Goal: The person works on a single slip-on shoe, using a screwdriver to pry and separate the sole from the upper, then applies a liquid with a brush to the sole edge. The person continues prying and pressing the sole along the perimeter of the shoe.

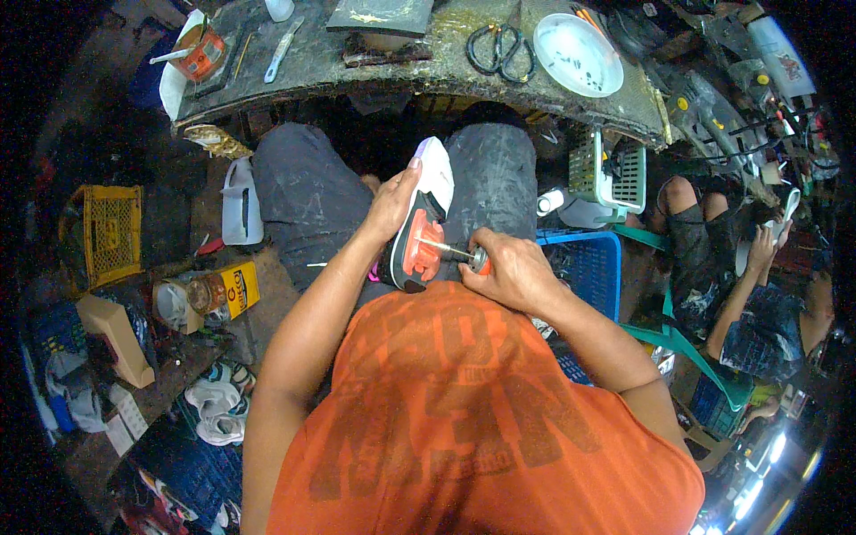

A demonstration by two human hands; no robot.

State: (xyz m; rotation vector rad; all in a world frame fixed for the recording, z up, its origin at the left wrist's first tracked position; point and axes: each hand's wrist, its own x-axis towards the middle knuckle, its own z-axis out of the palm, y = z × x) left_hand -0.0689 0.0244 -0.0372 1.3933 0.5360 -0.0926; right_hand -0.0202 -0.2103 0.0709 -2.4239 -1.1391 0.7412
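Observation:
My left hand (392, 207) is closed round the side of a shoe (435, 174), held tilted above my lap with its sole turned up. The sole is white toward the toe, black in the middle and orange toward the heel. My right hand (514, 272) grips an awl-like tool (456, 251) with a thin metal shaft and an orange handle. Its shaft reaches across to the orange part of the sole; whether the tip goes in, I cannot tell. Fingers of my right hand cover most of the handle.
Ahead stands a worn workbench (428, 67) bearing scissors (501, 53), a white bowl (578, 55), a knife (283, 49) and an orange tub (198, 52). A blue basket (596, 267) is by my right leg, a yellow crate (111, 234) at far left. Another person (758, 312) works at the right.

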